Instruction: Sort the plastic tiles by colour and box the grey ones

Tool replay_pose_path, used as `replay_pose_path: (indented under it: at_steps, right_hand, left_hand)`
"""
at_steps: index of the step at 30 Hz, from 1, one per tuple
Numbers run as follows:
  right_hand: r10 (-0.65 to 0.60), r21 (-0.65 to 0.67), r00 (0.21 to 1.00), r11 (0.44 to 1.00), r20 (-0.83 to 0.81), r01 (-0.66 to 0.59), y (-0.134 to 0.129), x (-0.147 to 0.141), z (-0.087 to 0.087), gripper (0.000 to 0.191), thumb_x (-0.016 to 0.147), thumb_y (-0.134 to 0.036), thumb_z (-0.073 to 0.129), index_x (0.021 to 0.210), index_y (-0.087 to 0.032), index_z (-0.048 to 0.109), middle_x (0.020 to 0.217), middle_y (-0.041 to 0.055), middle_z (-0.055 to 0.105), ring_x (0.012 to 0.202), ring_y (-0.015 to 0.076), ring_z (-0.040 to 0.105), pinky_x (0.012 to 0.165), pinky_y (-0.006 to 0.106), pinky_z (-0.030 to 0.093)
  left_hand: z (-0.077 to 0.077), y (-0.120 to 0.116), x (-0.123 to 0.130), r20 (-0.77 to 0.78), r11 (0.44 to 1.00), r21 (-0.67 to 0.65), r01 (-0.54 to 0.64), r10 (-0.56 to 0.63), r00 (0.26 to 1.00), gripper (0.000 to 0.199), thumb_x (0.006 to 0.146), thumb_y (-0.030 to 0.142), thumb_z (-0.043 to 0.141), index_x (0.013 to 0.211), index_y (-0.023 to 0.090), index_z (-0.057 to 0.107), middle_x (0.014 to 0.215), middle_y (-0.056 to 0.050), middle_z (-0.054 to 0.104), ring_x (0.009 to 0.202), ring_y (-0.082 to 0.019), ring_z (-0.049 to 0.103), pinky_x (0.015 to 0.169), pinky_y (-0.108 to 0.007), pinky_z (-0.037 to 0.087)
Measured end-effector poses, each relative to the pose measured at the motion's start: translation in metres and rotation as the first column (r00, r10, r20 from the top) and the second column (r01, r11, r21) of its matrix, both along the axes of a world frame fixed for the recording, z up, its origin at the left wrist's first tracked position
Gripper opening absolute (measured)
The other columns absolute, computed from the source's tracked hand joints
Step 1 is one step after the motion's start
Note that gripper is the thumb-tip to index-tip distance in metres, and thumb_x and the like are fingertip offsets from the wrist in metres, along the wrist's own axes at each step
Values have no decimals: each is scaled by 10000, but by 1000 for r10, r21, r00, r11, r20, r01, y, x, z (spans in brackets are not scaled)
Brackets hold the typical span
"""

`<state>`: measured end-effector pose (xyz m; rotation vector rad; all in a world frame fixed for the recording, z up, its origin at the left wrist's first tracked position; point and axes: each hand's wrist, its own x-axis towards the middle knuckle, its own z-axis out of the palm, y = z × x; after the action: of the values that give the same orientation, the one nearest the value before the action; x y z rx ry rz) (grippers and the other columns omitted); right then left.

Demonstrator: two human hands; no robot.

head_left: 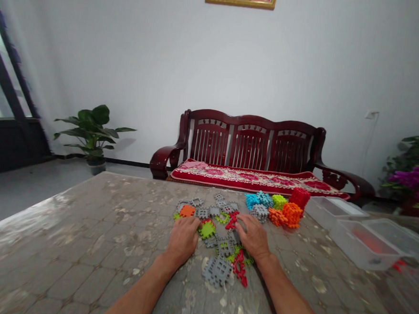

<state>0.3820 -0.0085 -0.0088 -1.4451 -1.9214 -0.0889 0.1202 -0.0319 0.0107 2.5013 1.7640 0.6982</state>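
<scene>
My left hand (184, 234) rests at the left of a loose pile of flat plastic interlocking pieces, its fingers curled together at the edge of a lime green piece (207, 229). On the other side, my right hand (254, 234) is low over the pile with thumb and fingers apart. Its fingertips are beside a red piece (232, 220) and seem to touch it. Grey lattice pieces (218, 271) lie between and in front of the hands, with another red piece (240, 268) near my right wrist. An orange piece (187, 211) lies beyond my left hand.
Stacks of blue (252, 201), grey (259, 212), orange (291, 215) and red pieces (300, 198) stand at the back right of the table (81, 243). Clear plastic boxes (362, 251) sit farther right. A wooden bench (251, 143) stands behind the table.
</scene>
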Motion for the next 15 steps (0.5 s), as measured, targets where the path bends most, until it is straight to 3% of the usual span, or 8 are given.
replay_pose_path:
  at_steps: [4, 9, 12, 15]
  right_hand:
    - [-20, -46, 998, 999, 63, 23, 2, -3, -1, 359, 961, -336, 525, 1256, -206, 684, 1388, 107, 638, 1268, 273, 571, 1085, 444, 424]
    - [157, -177, 987, 973, 22, -151, -1, -7, 7, 408, 1029, -364, 369, 1048, -234, 755, 1150, 59, 755, 1097, 214, 663, 1035, 378, 456]
    - [146, -150, 988, 977, -52, -152, 4, -10, 10, 453, 1032, -370, 325, 1054, -229, 756, 1144, 63, 754, 1112, 212, 657, 1050, 369, 455]
    - [77, -132, 996, 988, -48, -82, 17, -13, 10, 443, 1010, -375, 364, 1241, -202, 701, 1367, 92, 655, 1292, 240, 566, 1145, 405, 388]
  left_hand:
    - [3, 0, -2, 95, 997, -6, -74, 74, 993, 300, 794, 59, 491, 975, 234, 655, 1044, -52, 735, 1051, -235, 649, 977, -379, 439]
    - [4, 9, -13, 264, 939, 12, -345, 330, 906, 306, 899, 171, 475, 1145, 235, 646, 1211, -69, 718, 1165, -232, 628, 1048, -383, 415]
    - [3, 15, -21, 256, 867, -68, -494, 493, 831, 383, 947, 237, 434, 1290, 198, 600, 1327, -115, 673, 1236, -259, 602, 1069, -412, 412]
    - [1, 19, -23, 162, 830, -149, -537, 557, 815, 472, 964, 265, 404, 1406, 161, 531, 1399, -152, 632, 1314, -286, 558, 1125, -458, 371]
